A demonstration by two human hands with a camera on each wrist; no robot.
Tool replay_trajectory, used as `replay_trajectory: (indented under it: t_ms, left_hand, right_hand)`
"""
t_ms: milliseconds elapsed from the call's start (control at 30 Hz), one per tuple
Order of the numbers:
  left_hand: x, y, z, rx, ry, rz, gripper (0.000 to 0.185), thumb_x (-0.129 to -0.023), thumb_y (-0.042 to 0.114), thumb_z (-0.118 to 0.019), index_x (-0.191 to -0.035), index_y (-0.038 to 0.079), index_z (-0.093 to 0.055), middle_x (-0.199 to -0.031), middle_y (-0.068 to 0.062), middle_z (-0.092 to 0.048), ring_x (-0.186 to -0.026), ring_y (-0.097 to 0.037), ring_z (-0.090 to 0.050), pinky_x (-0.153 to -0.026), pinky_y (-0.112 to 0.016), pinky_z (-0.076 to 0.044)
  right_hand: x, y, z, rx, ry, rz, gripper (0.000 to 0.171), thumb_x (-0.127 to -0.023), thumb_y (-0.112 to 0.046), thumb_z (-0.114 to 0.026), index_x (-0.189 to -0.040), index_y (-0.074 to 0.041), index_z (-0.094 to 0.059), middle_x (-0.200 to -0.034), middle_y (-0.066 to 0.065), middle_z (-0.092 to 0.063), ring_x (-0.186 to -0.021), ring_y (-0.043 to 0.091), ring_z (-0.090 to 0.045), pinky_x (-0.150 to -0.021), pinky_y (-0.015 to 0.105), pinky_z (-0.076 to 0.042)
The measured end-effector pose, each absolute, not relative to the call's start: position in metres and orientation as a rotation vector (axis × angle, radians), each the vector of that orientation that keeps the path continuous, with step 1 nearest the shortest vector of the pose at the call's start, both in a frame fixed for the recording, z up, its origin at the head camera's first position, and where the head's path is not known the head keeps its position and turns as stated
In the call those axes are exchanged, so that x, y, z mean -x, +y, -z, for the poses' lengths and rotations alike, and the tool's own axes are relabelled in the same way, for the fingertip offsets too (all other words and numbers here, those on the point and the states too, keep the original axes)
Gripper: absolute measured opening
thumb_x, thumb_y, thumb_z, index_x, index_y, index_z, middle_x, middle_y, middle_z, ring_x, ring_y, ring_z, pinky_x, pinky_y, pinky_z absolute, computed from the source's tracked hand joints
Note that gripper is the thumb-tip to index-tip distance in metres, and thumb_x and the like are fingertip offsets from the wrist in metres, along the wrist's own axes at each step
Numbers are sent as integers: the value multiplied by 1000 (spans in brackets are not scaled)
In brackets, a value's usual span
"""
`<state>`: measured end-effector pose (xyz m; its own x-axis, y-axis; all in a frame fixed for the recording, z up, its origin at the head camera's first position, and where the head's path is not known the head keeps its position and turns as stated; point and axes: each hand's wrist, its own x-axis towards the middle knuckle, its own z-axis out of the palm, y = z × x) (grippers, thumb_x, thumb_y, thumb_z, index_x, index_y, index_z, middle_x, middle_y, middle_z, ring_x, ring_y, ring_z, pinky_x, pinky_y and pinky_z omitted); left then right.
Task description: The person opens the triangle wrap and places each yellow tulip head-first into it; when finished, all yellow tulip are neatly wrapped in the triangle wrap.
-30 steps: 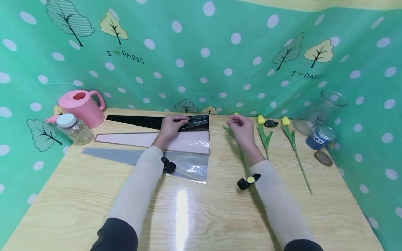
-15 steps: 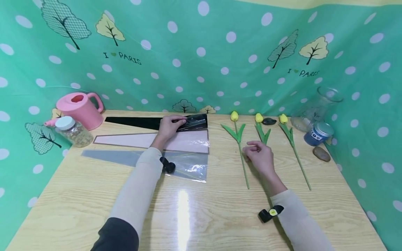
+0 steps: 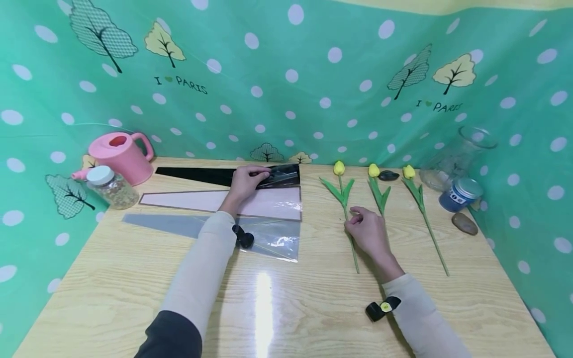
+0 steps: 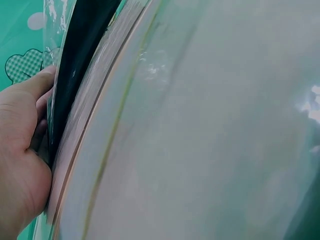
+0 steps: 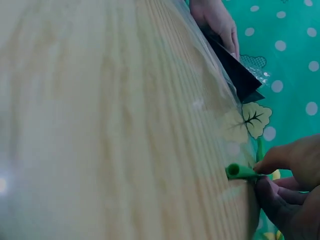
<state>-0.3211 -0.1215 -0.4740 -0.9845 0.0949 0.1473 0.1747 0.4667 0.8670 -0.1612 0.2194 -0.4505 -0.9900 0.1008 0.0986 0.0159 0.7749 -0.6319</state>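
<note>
Pink watering can (image 3: pixel 120 155) and white-capped jar (image 3: pixel 109 186) at far left rear of wooden table (image 3: pixel 286 308), untouched

Three tapered wrapping sleeves laid side by side left of centre: black sleeve (image 3: pixel 197 174) rearmost, pink sleeve (image 3: pixel 188 200) in the middle, clear grey sleeve (image 3: pixel 179 224) nearest

Left hand (image 3: pixel 245 181) on wide end of black sleeve, fingers curled over the crinkled film edge and gripping it; in the left wrist view, thumb and fingers (image 4: pixel 44 102) closed on the dark edge. Best kept pinned flat there, so that the mouth of the sleeve stays put and does not slide over the pink one

Right hand (image 3: pixel 368 229) right of centre, thumb and forefinger pinching the stem of the leftmost tulip (image 3: pixel 343 199); right wrist view shows fingertips (image 5: pixel 272 162) pressed together on the green stem (image 5: pixel 241 171). Flower lying flat, yellow head toward the backdrop, stem end toward the near edge. Hold sits about midway down the stem, below the leaves; judged sound for a level lift, provided the pinch stays light and the leaves clear the neighbouring flower

Second tulip (image 3: pixel 376 186) just beside the hand, third tulip (image 3: pixel 418 199) further right, both lying parallel and untouched

Dark pebble (image 3: pixel 387 175) between the two flower heads; glass vase (image 3: pixel 456 159), blue jar (image 3: pixel 460 195) and brown stone (image 3: pixel 464 223) at far right
</note>
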Motion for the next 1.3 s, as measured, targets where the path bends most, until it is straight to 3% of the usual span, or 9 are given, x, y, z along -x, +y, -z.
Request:
replay_trajectory:
  t_ms: [267, 467, 733, 1000, 1300]
  left_hand:
    - [320, -119, 473, 229, -2639, 1556, 19, -98, 24, -74, -113, 16, -81, -126, -7, -75, -127, -25, -65, -111, -41, -50]
    - [319, -119, 472, 204, -2629, 1564, 18, -97, 23, -74, -112, 16, -82, -125, -7, -76, -127, -25, -65, -113, -42, -49]
    - [319, -119, 472, 208, -2655, 1523, 19, -98, 24, -73, -113, 16, -81, -126, -7, -75, -129, -25, -64, -115, -42, -47]
    - [319, -121, 471, 227, -2646, 1530, 19, -98, 24, -73, -114, 17, -81, -127, -7, -75, -128, -26, -64, -113, -43, -48]
    - [317, -119, 473, 229, -2644, 1522, 19, -98, 24, -74, -113, 17, -81, -126, -5, -75, -128, -24, -64, -113, -42, -49]
  right_hand:
    - [157, 227, 441, 209, -2857, -1236, 30, -89, -8, -65, -117, 0, -76, -92, 12, -74, -76, 16, -63, -61, 22, -49]
    - [149, 230, 433, 302, -2754, -1556, 29, -95, -7, -61, -122, 0, -70, -93, 7, -65, -71, 13, -58, -58, 22, -49]
    - [155, 226, 417, 361, -2427, -1886, 33, -100, -7, -63, -132, 2, -59, -108, 16, -69, -78, 12, -69, -76, 28, -63]
    - [189, 213, 410, 427, -1769, -2244, 26, -96, 5, -66, -120, 0, -59, -90, 5, -69, -79, 17, -70, -78, 26, -64]
    - [246, 192, 412, 580, -1223, -2380, 27, -94, 10, -64, -116, -3, -55, -91, 11, -65, -76, 21, -68, -77, 28, -64]
